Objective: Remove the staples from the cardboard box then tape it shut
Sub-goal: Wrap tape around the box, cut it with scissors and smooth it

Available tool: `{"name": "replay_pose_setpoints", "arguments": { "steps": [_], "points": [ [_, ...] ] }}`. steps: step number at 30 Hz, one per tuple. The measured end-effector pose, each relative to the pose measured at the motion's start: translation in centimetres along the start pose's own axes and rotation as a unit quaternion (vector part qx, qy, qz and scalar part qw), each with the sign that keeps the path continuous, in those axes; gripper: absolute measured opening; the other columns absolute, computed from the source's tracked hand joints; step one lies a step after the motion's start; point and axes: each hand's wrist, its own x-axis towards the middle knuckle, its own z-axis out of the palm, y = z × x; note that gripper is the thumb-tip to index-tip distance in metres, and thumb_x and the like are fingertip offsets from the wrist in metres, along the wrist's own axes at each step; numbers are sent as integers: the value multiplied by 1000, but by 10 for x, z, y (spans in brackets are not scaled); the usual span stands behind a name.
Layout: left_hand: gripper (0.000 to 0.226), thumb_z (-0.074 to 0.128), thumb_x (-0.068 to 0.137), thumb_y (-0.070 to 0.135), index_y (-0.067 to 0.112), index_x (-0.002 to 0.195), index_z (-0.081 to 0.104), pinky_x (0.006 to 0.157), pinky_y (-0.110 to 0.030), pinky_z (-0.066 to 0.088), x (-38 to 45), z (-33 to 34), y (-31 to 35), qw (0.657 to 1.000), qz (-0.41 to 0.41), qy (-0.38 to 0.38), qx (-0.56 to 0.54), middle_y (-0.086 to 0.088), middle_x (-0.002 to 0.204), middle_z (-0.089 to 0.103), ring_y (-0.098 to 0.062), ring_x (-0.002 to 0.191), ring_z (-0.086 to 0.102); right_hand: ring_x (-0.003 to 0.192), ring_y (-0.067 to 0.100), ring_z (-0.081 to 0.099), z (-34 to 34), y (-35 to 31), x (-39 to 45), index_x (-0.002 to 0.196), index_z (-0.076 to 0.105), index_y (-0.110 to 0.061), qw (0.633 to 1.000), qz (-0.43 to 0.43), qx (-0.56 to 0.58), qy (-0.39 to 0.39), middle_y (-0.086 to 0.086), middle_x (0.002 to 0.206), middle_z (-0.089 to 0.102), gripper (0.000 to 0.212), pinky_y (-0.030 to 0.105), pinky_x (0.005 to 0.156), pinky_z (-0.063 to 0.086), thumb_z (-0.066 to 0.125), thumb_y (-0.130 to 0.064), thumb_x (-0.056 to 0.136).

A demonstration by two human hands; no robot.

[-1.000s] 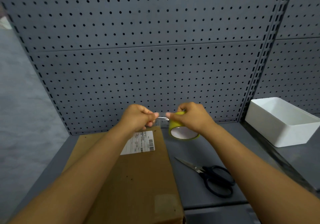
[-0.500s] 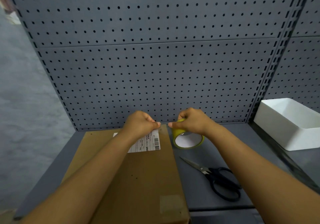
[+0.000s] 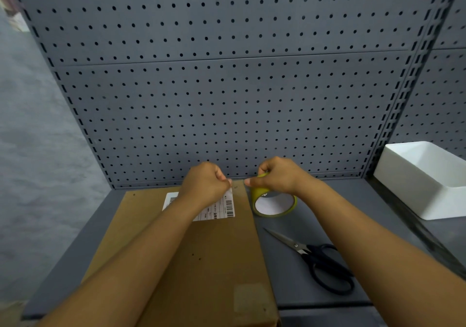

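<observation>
A brown cardboard box (image 3: 214,258) lies flat on the grey bench, with a white barcode label (image 3: 222,208) near its far edge. My left hand (image 3: 204,182) hovers over that far edge and pinches the free end of clear tape. My right hand (image 3: 277,175) grips a yellow-green tape roll (image 3: 273,204) just beside the box's far right corner. A short stretch of clear tape runs between the two hands, low over the box's far edge. No staples are visible; small holes dot the box top.
Black-handled scissors (image 3: 317,261) lie on the bench (image 3: 315,215) right of the box, blades pointing toward the tape roll. A white plastic bin (image 3: 426,180) stands at the far right. A grey pegboard (image 3: 227,87) rises directly behind the box.
Both hands with the tape have dropped lower, from above the box's far end down to its far edge. The gap between the hands has narrowed.
</observation>
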Motion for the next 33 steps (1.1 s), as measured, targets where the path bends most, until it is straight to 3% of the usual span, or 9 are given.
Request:
{"name": "replay_pose_setpoints", "arguments": {
  "steps": [8,13,16,18,20,22,24,26,33],
  "points": [
    [20,60,91,35,19,80,60,55,-20,48,-1,4,1,999,13,14,35,-1,75,69,-13,66,67,53,10,41,1,1,3,55,48,-19,1000,12,4,-19,-4,53,44,45,24,57,37,74,-48,77],
    [24,64,89,31,15,94,46,49,-19,36,3,2,-2,999,-11,30,37,-2,83,59,-7,63,55,56,12,42,4,6,4,62,51,-18,999,26,19,-24,-4,56,44,43,26,60,38,74,-52,74],
    [3,55,92,13,15,94,54,55,-15,40,5,1,-9,999,11,45,25,-5,94,61,-15,81,62,57,11,42,5,6,4,64,51,-18,999,28,19,-23,-4,57,44,43,26,60,38,74,-52,75],
    [17,48,96,12,16,104,63,71,-16,44,1,0,-8,995,77,53,37,-3,109,61,-16,97,60,56,11,42,5,6,5,62,50,-18,999,29,16,-25,-5,55,44,44,25,59,37,74,-53,75],
    [32,41,101,22,20,128,58,100,-24,36,-9,2,-6,985,162,-1,59,2,135,53,-14,124,47,54,10,41,5,8,5,58,48,-19,999,27,18,-25,-6,53,43,46,25,58,36,73,-53,75],
    [45,31,103,33,26,148,32,116,-26,11,-20,5,-6,964,210,-114,116,8,156,25,-8,144,17,53,9,40,6,9,5,55,46,-20,999,24,22,-25,-7,52,42,47,24,57,36,73,-53,76],
    [52,22,103,41,29,152,9,116,-26,-6,-24,3,-9,941,223,-187,172,12,159,1,0,144,-5,53,10,39,6,10,5,56,45,-20,999,20,17,-23,-7,52,41,47,24,57,35,72,-54,76],
    [57,15,100,47,28,152,2,117,-26,-12,-24,-2,-10,934,228,-198,188,14,158,-8,3,142,-15,54,11,39,7,9,5,58,47,-19,1000,19,6,-22,-6,54,42,46,25,57,35,71,-55,76],
    [60,14,98,51,29,152,-1,118,-26,-9,-30,-2,-10,931,226,-208,197,16,158,-9,4,141,-14,59,12,42,7,8,2,67,51,-16,999,25,15,-18,-3,60,46,45,26,57,35,71,-55,76]
  ]
}}
